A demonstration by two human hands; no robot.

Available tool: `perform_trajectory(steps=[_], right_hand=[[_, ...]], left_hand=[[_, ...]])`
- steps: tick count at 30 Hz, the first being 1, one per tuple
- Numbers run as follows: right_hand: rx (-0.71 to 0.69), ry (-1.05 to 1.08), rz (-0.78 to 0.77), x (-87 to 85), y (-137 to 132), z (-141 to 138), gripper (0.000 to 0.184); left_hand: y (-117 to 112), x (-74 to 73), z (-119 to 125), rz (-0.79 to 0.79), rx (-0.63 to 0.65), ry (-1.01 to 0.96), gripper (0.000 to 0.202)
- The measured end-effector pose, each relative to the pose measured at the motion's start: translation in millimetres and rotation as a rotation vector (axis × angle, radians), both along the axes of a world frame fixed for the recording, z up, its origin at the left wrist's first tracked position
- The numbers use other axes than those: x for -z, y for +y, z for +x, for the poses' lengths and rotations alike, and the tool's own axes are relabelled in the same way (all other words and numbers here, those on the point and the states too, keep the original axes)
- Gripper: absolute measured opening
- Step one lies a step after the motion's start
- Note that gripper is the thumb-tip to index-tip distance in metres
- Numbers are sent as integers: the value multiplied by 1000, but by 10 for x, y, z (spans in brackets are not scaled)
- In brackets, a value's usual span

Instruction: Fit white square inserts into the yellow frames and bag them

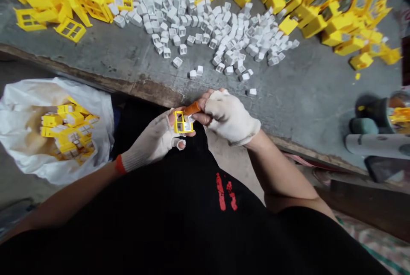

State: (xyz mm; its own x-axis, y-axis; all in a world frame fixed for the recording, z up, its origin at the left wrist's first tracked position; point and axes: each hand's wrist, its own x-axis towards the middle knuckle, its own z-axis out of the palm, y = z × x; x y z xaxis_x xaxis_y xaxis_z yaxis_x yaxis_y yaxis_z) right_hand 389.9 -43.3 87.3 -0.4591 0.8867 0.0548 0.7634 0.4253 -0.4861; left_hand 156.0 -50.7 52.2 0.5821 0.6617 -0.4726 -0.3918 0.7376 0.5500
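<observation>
My left hand (160, 132), in a white fingerless knit glove, holds a small yellow plastic frame (176, 121) with window-like compartments. White plastic cups (187, 127) fill part of its right side, while its left compartments look open through. Close against the frame's upper right is my right hand (229, 115), gloved the same way, fingers bent together. An orange sleeve (192, 108), seemingly over a right-hand finger, reaches to the frame's top edge. Between that finger and the thumb shows a white cup at the frame's upper right corner; the fingers partly cover it.
Loose white cups (235, 38) spread across the grey worktable (128, 63). Yellow frames (70, 30) pile up at back left, yellow housings (315, 25) at back right. A white sack (19, 138) of filled yellow pieces (72, 132) stands left. A pale cylinder (378, 144) lies far right.
</observation>
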Motion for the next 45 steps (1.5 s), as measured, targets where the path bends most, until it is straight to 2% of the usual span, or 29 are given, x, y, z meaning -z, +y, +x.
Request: perform_trajectory(steps=[6, 10, 12, 15, 17, 19, 22, 24, 26, 29, 31, 34, 37, 42, 45], right_hand=[[87, 259, -152, 88, -58, -165, 20], [100, 329, -132, 186, 34, -76, 28], [224, 218, -7, 197, 190, 87, 27], [401, -129, 124, 191, 520, 304, 34], [385, -268, 93, 213, 738, 349, 43], [331, -289, 48, 265, 899, 331, 50], [291, -195, 28, 368, 973, 308, 34], [292, -9, 56, 423, 893, 330, 19], [300, 292, 81, 454, 725, 349, 16], [282, 718, 26, 463, 411, 291, 36], [275, 853, -36, 458, 236, 194, 46], [275, 925, -59, 464, 81, 45, 48], [275, 918, 14, 499, 0, -49, 44], [287, 729, 190, 506, -169, -155, 36], [238, 615, 278, 458, -271, -259, 26]], left_hand=[[-24, 72, -46, 32, -70, 49, 42], [-1, 107, -100, 20, -51, 68, 41], [21, 109, -126, 26, -67, 51, 43], [51, 98, -138, 44, -113, 67, 45], [63, 79, -131, 38, -112, 105, 46], [69, 54, -122, 21, -101, 151, 42], [69, 31, -124, 0, -108, 185, 35], [68, 38, -132, 4, -125, 171, 35], [70, 52, -135, 21, -139, 152, 38], [75, 50, -117, 35, -144, 158, 37], [72, 29, -97, 40, -138, 169, 34], [48, 3, -80, 55, -141, 157, 33], [8, 5, -83, 65, -166, 124, 41], [-49, 0, -76, 91, -215, 85, 40], [-72, -9, -55, 136, -268, 92, 37]])
